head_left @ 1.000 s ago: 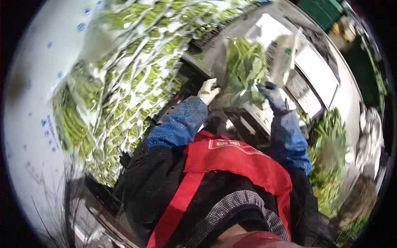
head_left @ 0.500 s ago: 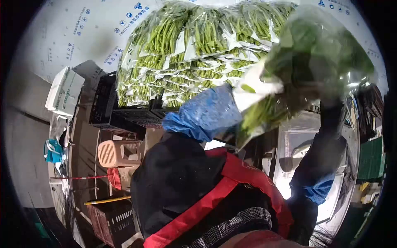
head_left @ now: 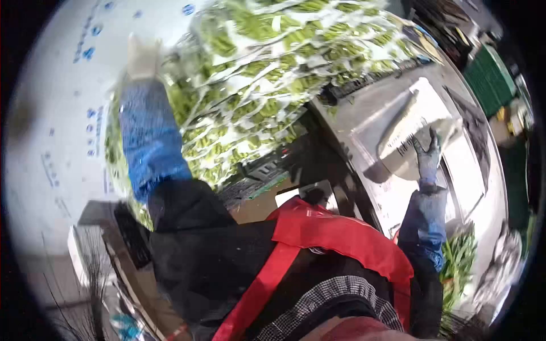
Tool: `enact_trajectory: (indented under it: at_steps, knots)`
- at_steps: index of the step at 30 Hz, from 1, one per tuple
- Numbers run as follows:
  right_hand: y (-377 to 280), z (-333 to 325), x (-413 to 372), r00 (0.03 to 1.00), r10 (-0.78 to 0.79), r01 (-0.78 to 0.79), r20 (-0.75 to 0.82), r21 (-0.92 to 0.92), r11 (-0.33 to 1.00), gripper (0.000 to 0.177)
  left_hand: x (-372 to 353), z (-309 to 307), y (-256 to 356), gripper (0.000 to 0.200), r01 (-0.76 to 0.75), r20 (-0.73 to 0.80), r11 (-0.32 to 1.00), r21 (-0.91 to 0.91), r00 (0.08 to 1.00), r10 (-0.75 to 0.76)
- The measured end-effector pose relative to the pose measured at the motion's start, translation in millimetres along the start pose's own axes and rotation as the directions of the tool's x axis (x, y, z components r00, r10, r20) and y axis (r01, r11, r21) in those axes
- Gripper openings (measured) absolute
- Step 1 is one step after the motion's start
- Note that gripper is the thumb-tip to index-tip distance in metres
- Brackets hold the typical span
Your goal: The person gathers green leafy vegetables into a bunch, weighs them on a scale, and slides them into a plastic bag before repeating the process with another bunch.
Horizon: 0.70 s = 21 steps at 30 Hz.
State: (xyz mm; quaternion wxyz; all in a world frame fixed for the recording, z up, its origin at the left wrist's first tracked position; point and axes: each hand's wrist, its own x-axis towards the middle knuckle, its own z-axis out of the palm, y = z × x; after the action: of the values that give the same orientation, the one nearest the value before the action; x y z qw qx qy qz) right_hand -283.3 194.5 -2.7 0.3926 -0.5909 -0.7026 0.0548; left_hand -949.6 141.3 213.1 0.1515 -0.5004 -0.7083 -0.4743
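My left hand (head_left: 144, 59), in a pale glove and smeared by motion, reaches to the upper left corner of a big stack of bagged green vegetables (head_left: 256, 96). Whether its fingers grip anything cannot be made out. A blue sleeve cover (head_left: 152, 133) runs up that forearm. Off to the right, my right hand (head_left: 426, 156) in a grey glove has its fingers spread over a pale, rounded sheet or bag with dark print (head_left: 398, 136). Nothing shows in its grasp. The pale sheet lies on a light work table.
Black crates (head_left: 261, 170) stand under the stack. Loose long green leaves (head_left: 458, 256) lie beside my right forearm. A green crate (head_left: 490, 79) is at the far right. Behind the stack is a white printed wall panel (head_left: 68, 108), with a white box (head_left: 85, 256) at lower left.
The clear bag of leafy greens has left my hands. My left hand has moved to the stack's left end, my right hand down to the table. The view has turned.
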Motion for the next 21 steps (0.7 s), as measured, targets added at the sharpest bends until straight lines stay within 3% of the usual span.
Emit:
enact_trajectory:
  at_steps: [1, 2, 3, 5, 6, 7, 8, 9, 10, 11, 12, 13, 14, 15, 16, 17, 18, 19, 20, 21]
  knots:
    - [20, -16, -8, 0.974, -0.156, 0.139, -0.165, -0.11, 0.984, 0.071, -3, 37, 0, 0.065, -0.255, -0.011, 0.966, -0.043, 0.967, 0.255]
    - [38, -31, -20, 0.978, -0.056, -0.033, -0.202, -0.409, 0.912, 0.08, -47, 45, 78, 0.059, -0.122, 0.077, 0.929, -0.348, 0.984, 0.158]
    - [49, -42, -34, 0.963, 0.105, -0.213, -0.247, -0.466, 0.859, 0.09, -76, 63, 137, 0.043, -0.077, 0.094, 0.899, -0.432, 0.987, 0.13]
    - [102, -37, -60, 0.859, 0.455, -0.51, -0.235, -0.468, 0.721, 0.112, -116, 129, 163, 0.049, -0.108, 0.292, 0.835, -0.539, 0.906, 0.306]
    - [130, -26, -75, 0.85, 0.489, -0.524, -0.193, -0.394, 0.755, 0.114, -143, 166, 184, 0.048, -0.113, 0.282, 0.691, -0.714, 0.857, 0.432]
    - [113, -23, -77, 0.727, 0.671, -0.684, -0.145, -0.079, 0.725, 0.101, -169, 197, 199, 0.044, -0.049, 0.388, 0.669, -0.741, 0.783, 0.487]
    - [113, -14, -79, 0.662, 0.748, -0.738, 0.045, 0.216, 0.639, 0.075, -192, 216, 234, 0.041, 0.09, 0.501, 0.631, -0.771, 0.696, 0.514]
    - [113, -6, -82, 0.565, 0.791, -0.786, 0.232, 0.443, 0.431, 0.05, -217, 254, 242, 0.04, 0.151, 0.545, 0.604, -0.783, 0.634, 0.549]
    - [137, 30, -95, 0.686, 0.722, -0.627, 0.091, 0.577, 0.523, 0.037, -242, 277, 263, 0.04, 0.223, 0.526, 0.502, -0.835, 0.588, 0.615]
    - [98, 26, -91, 0.627, 0.761, -0.637, 0.167, 0.672, 0.377, 0.036, -263, 298, 276, 0.041, 0.034, 0.496, 0.55, -0.835, 0.481, 0.723]
    - [74, 29, -88, 0.533, 0.808, -0.711, 0.253, 0.652, 0.264, 0.036, -278, 326, 288, 0.037, -0.089, 0.378, 0.428, -0.899, 0.335, 0.863]
    - [76, 47, -101, 0.655, 0.705, -0.613, 0.271, 0.736, 0.287, 0.034, -313, 382, 277, 0.035, -0.221, 0.569, 0.627, -0.747, 0.274, 0.775]
    - [78, 63, -109, 0.637, 0.712, -0.709, 0.295, 0.586, 0.392, 0.033, -333, 406, 280, 0.034, -0.507, 0.389, 0.434, -0.745, 0.199, 0.9]
    - [51, 57, -112, 0.645, 0.695, -0.633, 0.319, 0.732, 0.251, 0.039, -351, 424, 284, 0.034, -0.731, 0.196, 0.193, -0.654, 0.083, 0.977]
    - [31, 40, -113, 0.636, 0.681, -0.718, 0.363, 0.601, 0.35, 0.047, -366, 439, 282, 0.035, -0.631, 0.233, 0.272, -0.726, 0.146, 0.961]
    - [38, 44, -125, 0.584, 0.668, -0.756, 0.462, 0.609, 0.24, 0.056, -367, 434, 291, 0.034, -0.427, 0.405, 0.44, -0.79, 0.174, 0.898]
    - [44, 35, -138, 0.604, 0.687, -0.731, 0.403, 0.624, 0.277, 0.057, -363, 424, 300, 0.033, -0.215, 0.581, 0.599, -0.772, 0.146, 0.801]
    - [49, 24, -153, 0.625, 0.698, -0.705, 0.349, 0.635, 0.315, 0.058, -360, 414, 308, 0.033, -0.207, 0.555, 0.565, -0.799, 0.107, 0.825]
    - [39, -10, -163, 0.622, 0.703, -0.633, 0.346, 0.75, 0.191, 0.061, -356, 401, 315, 0.032, -0.269, 0.613, 0.6, -0.754, 0.041, 0.789]
    - [47, -28, -183, 0.614, 0.729, -0.608, 0.303, 0.77, 0.193, 0.049, -351, 388, 322, 0.031, -0.336, 0.669, 0.626, -0.703, -0.015, 0.743]
